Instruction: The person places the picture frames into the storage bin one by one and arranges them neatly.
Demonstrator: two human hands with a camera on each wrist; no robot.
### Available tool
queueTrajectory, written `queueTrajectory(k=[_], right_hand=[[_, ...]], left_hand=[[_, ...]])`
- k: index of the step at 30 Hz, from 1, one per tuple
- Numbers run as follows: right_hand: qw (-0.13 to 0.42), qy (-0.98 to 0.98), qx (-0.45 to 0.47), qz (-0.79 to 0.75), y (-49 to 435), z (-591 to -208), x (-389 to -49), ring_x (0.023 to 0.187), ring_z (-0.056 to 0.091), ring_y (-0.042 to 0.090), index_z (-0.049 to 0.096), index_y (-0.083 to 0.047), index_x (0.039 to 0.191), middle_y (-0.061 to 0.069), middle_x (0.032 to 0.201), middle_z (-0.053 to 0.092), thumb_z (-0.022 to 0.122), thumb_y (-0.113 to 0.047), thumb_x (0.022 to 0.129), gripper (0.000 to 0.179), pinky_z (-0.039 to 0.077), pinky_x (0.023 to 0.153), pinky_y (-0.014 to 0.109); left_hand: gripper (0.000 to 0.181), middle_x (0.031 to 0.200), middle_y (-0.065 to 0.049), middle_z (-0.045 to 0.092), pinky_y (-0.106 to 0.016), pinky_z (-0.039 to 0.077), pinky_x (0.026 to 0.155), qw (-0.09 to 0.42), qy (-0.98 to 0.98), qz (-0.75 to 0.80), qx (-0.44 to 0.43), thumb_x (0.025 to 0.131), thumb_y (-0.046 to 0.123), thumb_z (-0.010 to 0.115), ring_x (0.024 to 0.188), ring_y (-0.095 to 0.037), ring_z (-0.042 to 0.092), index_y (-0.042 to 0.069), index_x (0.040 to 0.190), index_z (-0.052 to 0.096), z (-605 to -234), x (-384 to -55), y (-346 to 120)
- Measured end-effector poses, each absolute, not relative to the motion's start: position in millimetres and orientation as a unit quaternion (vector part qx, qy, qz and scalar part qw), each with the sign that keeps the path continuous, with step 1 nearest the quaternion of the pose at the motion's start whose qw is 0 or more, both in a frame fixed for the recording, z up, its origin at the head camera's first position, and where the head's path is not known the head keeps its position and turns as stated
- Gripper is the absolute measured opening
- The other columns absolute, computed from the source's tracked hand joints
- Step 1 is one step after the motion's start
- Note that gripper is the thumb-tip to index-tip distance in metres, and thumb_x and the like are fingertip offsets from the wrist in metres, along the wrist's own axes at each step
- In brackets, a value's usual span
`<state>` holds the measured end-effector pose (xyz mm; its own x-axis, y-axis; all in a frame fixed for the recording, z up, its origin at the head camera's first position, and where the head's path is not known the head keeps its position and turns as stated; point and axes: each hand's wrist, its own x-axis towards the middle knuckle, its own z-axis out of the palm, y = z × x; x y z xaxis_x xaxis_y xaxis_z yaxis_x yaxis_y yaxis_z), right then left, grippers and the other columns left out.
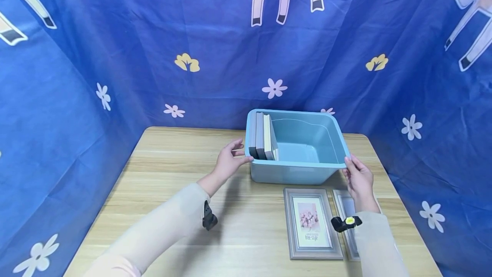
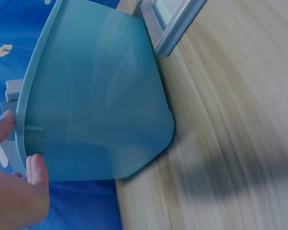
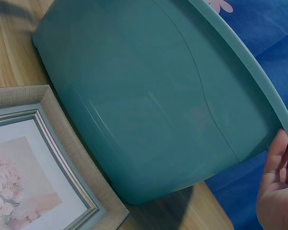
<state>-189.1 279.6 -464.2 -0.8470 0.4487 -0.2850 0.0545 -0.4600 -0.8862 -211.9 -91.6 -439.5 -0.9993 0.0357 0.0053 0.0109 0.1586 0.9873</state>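
Left hand: my left hand [image 1: 227, 161] grips the bin's rim at the front left corner, thumb over the top, fingers outside.
Right hand: my right hand [image 1: 360, 181] pinches the rim at the front right corner.
Bin: the blue bin [image 1: 292, 172] is at the far side of the bench [image 1: 165, 157], between my hands; I cannot tell whether its base is slightly raised.
In the bin: flat gray and cream items [image 1: 259, 136] stand upright at the left end, books or frames, I cannot tell which.
Step in hand: steadying or shifting the bin by both corners, as I judge it.
Next move calls for: an even hold at both ends, I'd say, keeping the bin level so the items don't topple, and clear of the frame [image 1: 309, 223] just in front.
Second frame: the other frame [image 1: 346, 204] lies beside the first, partly hidden by my right arm.
Writing: "free style" on the first frame's insert; the line above is too small to read.
Sticker: yellow sticker [image 1: 350, 220] on my right wristband, its marks illegible.
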Motion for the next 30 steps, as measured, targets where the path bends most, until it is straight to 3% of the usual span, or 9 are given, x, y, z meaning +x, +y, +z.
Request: queueTrajectory(k=[6, 15, 22, 30], right_hand=[[0.118, -0.511, -0.252, 0.814, 279.4, -464.0, -188.7, 0.059, 0.057, 0.006, 0.07, -0.013, 0.106, 0.001, 0.092, 0.065, 0.073, -0.01, 0.083, 0.023, 0.051, 0.054, 0.013], [0.122, -0.512, -0.254, 0.811, 279.8, -464.3, -188.6, 0.057, 0.057, 0.005, 0.07, -0.014, 0.102, 0.001, 0.089, 0.065, 0.072, -0.009, 0.084, 0.018, 0.052, 0.055, 0.013], [0.121, -0.517, -0.254, 0.808, 280.2, -464.6, -189.1, 0.058, 0.057, 0.005, 0.069, -0.013, 0.108, 0.0, 0.089, 0.065, 0.072, -0.011, 0.084, 0.024, 0.052, 0.055, 0.013], [0.121, -0.512, -0.248, 0.813, 278.2, -462.6, -188.8, 0.058, 0.057, 0.005, 0.072, -0.016, 0.096, 0.0, 0.087, 0.065, 0.072, -0.01, 0.084, 0.013, 0.052, 0.055, 0.013]], left_hand=[[0.071, 0.126, -0.023, 0.055, -0.028, 0.053, 0.084, 0.044, 0.757, 0.652, 0.007, 0.077, -0.001, 0.077, 0.105, -0.031, 0.06, -0.008, 0.137, 0.042, -437.4, -214.5, -92.7], [0.063, 0.117, -0.02, 0.059, -0.026, 0.055, 0.079, 0.045, 0.764, 0.644, 0.006, 0.076, -0.002, 0.077, 0.098, -0.026, 0.062, -0.005, 0.133, 0.05, -435.5, -215.6, -91.4], [0.063, 0.113, -0.02, 0.06, -0.024, 0.055, 0.078, 0.05, 0.74, 0.671, -0.011, 0.075, -0.009, 0.075, 0.087, -0.016, 0.062, -0.005, 0.132, 0.051, -437.2, -217.4, -89.1], [0.063, 0.113, -0.02, 0.057, -0.024, 0.054, 0.079, 0.054, 0.726, 0.685, -0.04, 0.075, -0.012, 0.073, 0.089, -0.017, 0.059, -0.004, 0.133, 0.05, -434.0, -215.5, -86.4]])
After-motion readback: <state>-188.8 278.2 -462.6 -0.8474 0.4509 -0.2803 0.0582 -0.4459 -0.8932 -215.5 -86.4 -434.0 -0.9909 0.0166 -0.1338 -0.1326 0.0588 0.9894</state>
